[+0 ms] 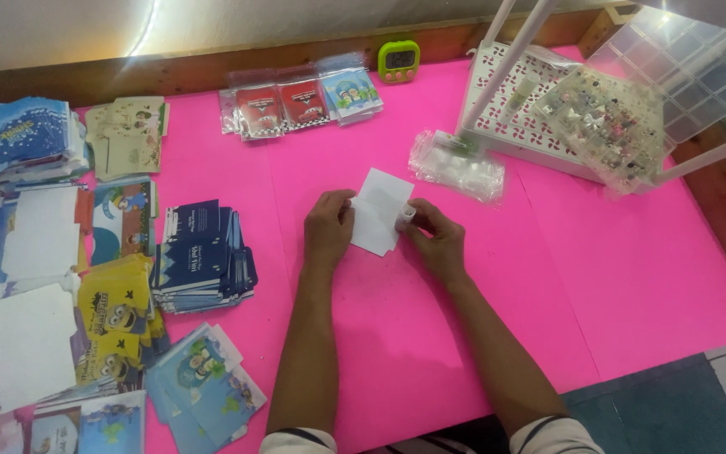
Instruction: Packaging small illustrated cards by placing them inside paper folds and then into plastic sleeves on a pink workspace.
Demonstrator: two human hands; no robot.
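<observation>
A white paper sheet (380,208) lies on the pink tabletop (598,277) in the middle. My left hand (328,227) pinches its left edge with fingers curled. My right hand (437,240) grips the sheet's right edge, and a small white tube-like thing (405,216) sits between its fingertips. Both forearms reach in from the bottom edge.
Stacks of printed cards (199,256) and white papers (31,345) crowd the left. Packets in clear sleeves (300,102) and a green timer (399,60) sit at the back. A clear bag (457,166), a white rack (514,109) and a clear compartment box (691,67) stand right.
</observation>
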